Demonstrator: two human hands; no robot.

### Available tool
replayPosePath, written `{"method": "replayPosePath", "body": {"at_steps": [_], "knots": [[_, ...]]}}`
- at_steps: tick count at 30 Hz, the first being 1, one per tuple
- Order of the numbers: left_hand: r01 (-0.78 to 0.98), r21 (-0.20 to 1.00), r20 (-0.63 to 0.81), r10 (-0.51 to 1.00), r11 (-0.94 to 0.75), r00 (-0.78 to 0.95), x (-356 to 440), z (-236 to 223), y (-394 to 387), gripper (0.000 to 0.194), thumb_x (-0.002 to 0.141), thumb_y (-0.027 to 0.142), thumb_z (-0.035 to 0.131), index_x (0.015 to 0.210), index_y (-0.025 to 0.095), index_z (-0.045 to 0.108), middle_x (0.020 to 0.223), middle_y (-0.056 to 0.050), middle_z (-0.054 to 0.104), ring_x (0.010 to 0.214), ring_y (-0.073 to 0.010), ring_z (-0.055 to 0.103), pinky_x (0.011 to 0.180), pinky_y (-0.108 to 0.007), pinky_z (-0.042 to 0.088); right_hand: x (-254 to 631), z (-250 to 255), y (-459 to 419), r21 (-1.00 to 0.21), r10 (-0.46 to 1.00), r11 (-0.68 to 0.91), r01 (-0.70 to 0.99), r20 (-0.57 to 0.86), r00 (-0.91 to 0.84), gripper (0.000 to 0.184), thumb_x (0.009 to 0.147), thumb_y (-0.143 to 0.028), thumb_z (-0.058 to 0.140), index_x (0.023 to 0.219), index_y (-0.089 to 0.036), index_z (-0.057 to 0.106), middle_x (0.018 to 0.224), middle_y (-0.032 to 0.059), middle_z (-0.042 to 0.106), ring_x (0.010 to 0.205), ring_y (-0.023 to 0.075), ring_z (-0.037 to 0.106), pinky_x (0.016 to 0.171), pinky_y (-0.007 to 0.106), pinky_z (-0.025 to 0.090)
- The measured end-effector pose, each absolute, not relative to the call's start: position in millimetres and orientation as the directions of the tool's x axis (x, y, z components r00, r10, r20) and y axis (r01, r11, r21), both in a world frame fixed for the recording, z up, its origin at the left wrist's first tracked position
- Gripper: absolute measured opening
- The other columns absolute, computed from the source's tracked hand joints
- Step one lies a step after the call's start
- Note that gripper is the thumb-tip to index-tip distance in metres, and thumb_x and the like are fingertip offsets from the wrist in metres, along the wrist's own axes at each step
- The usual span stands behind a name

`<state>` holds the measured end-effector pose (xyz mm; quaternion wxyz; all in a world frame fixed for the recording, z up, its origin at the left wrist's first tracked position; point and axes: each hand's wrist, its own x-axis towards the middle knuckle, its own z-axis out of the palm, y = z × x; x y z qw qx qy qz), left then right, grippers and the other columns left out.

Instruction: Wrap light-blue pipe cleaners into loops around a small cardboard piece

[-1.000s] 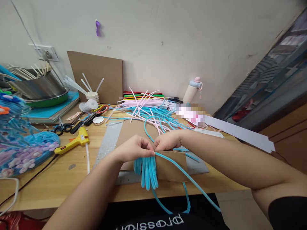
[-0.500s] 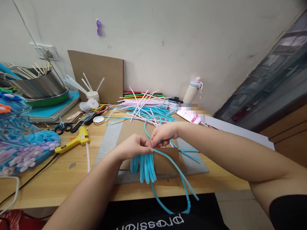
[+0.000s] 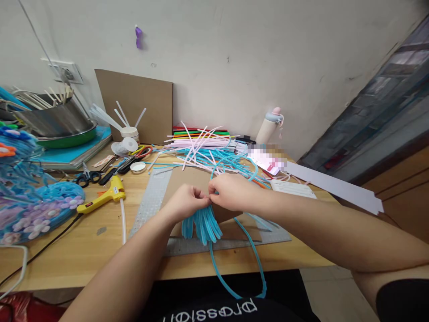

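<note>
The left hand (image 3: 191,201) is closed in a pinch, thumb against fingertips, on the gathered top of the blue pipe-cleaner loops (image 3: 203,223). The right hand (image 3: 229,192) is curled nearly closed, its fingertips meeting the left's; it seems to pinch the same blue bundle, though exactly which strand is hidden.

The loops fan downward from the fingers, in front of a brown cardboard piece (image 3: 228,214) above the grey cutting mat (image 3: 144,214) on the worktop (image 3: 60,264).

The work looks partway along: several narrow loops are already bent and gathered side by side, but they overlap too closely to count. Not yet folded in are a blue strand (image 3: 256,255) curving down past the worktop's front edge and another blue arc (image 3: 255,167) rising beyond the right hand. Whether either joins the bundle cannot be told.

Behind lies a pile of loose pipe cleaners (image 3: 197,145); the yellow glue gun (image 3: 102,199) rests untouched to the left.
</note>
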<state>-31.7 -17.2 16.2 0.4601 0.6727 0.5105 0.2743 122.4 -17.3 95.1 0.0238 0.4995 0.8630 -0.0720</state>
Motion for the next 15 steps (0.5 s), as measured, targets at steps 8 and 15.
{"method": "replayPosePath", "body": {"at_steps": [8, 15], "knots": [[0.335, 0.939, 0.044, 0.995, -0.073, 0.095, -26.0, 11.5, -13.3, 0.02, 0.061, 0.032, 0.063, 0.057, 0.013, 0.058, 0.052, 0.002, 0.053, 0.046, -0.0082, 0.044, 0.042, -0.018, 0.031, 130.9, 88.0, -41.0, -0.04, 0.862, 0.506, 0.862, 0.067, -0.503, 0.023, 0.084, -0.023, 0.041, 0.082, -0.018, 0.063, 0.079, 0.0067, 0.066, 0.07, 0.0198, 0.06, 0.055, 0.027, 0.034], [0.3, 0.953, 0.028, 0.999, -0.041, 0.046, -26.5, 23.8, -14.8, 0.023, 0.063, 0.035, 0.063, 0.059, 0.013, 0.06, 0.054, 0.0, 0.056, 0.047, -0.0097, 0.048, 0.044, -0.02, 0.036, 137.7, 74.4, -41.5, -0.327, 0.88, 0.463, 0.824, 0.059, -0.472, 0.026, 0.086, -0.02, 0.04, 0.097, -0.019, 0.063, 0.082, 0.0064, 0.066, 0.073, 0.0168, 0.058, 0.063, 0.026, 0.037]]}}
